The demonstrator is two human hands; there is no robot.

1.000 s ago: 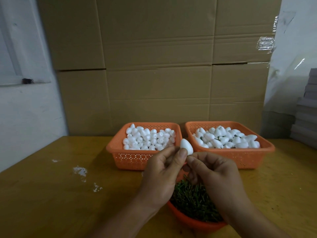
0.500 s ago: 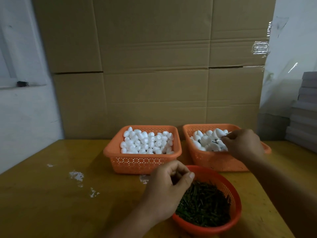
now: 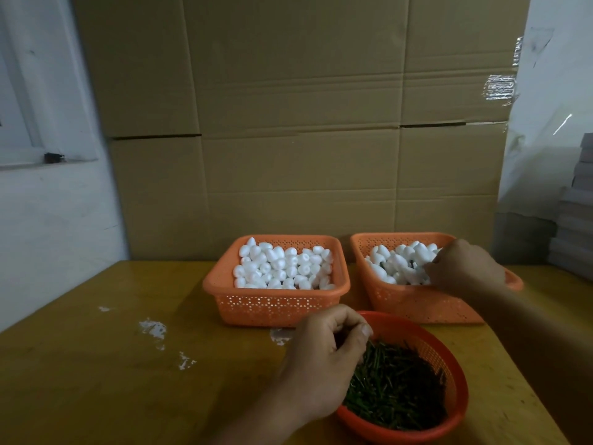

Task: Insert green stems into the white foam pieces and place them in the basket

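Green stems are pinched by the left hand for insertion; the right hand reaches into the right basket, its grip unclear.

From my remote feed I saw a yellowish wooden table with white flecks scattered over its left part. Behind it stood a wall of large cardboard boxes, one bearing a patch of clear tape at the far right. A white wall with a window frame lay to the left, and grey stacked sheets sat at the right edge.
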